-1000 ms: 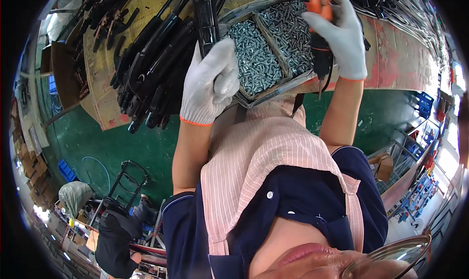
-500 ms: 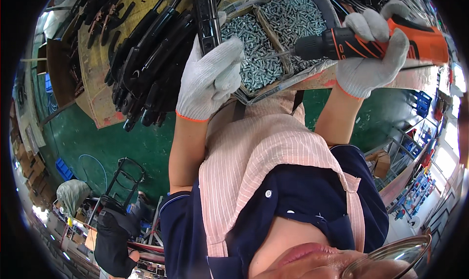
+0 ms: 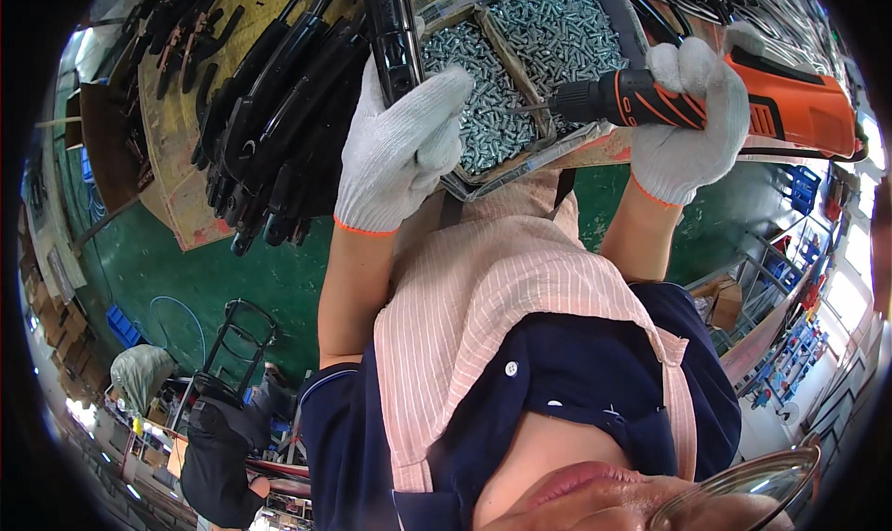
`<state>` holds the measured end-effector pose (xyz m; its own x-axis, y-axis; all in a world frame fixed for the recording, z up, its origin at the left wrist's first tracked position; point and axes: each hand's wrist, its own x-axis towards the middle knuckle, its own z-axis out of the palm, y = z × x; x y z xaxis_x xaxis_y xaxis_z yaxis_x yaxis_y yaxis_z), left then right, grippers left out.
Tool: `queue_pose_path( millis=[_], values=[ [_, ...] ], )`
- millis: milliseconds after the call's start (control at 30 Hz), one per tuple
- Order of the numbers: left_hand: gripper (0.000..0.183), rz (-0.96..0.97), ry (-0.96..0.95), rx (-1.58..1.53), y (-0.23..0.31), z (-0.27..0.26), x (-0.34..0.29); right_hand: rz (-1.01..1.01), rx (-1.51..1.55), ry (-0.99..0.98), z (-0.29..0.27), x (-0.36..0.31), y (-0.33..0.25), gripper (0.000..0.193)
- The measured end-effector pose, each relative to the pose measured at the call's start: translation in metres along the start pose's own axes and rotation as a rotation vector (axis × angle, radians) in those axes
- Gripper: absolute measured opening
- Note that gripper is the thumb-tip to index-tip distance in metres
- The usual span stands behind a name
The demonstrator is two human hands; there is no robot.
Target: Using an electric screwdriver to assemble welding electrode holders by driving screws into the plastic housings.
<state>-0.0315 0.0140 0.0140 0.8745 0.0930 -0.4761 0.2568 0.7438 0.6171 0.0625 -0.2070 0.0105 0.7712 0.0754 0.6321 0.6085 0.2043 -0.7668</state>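
Note:
My left hand, in a white knit glove, is closed around the lower end of a glossy black metal tube that runs up to the top edge. My right hand, gloved alike, wraps the body of an orange-and-black power screwdriver. Its black chuck and thin bit point left, over the near part of a divided tray full of small silvery screws. A gap lies between the bit and the tube. Whether my left fingers also pinch a screw is hidden.
Several black metal parts lie piled on the worn yellow tabletop at left. Black cables or rods lie at the far right. On the green floor stands a black-framed trolley; a person in dark clothes is beyond it.
My right hand has closed more firmly around the screwdriver and shifted slightly left. The screwdriver's tip has moved a little left and down. My left hand and the tube have hardly moved.

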Motion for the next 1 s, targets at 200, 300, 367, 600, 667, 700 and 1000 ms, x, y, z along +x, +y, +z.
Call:
queue_pose_path(
  millis=[200, 300, 367, 600, 667, 700, 1000],
  values=[
    [0.041, 0.033, -0.010, -0.026, -0.002, 0.002, 0.001, 0.054, -0.103, -0.021, 0.016, 0.006, -0.008, 0.008],
    [0.041, 0.022, 0.021, -0.044, -0.004, 0.006, 0.005, 0.268, 0.254, 0.171, 0.019, 0.013, -0.019, 0.006],
    [0.038, 0.001, 0.073, -0.138, -0.009, 0.011, 0.008, 0.327, 0.497, 0.206, 0.011, 0.025, -0.026, 0.011],
    [0.067, 0.076, 0.093, 0.030, -0.017, 0.010, 0.008, 0.379, 0.907, 0.168, 0.004, 0.050, -0.034, 0.027],
    [0.069, 0.124, 0.109, 0.017, -0.015, 0.016, 0.007, 0.375, 0.935, 0.150, 0.009, 0.049, -0.038, 0.024],
    [0.070, 0.125, 0.098, 0.015, -0.014, 0.016, 0.007, 0.208, 0.482, 0.112, 0.012, 0.043, -0.031, 0.024],
    [0.074, 0.108, 0.070, 0.003, -0.014, 0.012, 0.010, 0.375, 0.763, 0.243, 0.010, 0.040, -0.023, 0.020]
  ],
)
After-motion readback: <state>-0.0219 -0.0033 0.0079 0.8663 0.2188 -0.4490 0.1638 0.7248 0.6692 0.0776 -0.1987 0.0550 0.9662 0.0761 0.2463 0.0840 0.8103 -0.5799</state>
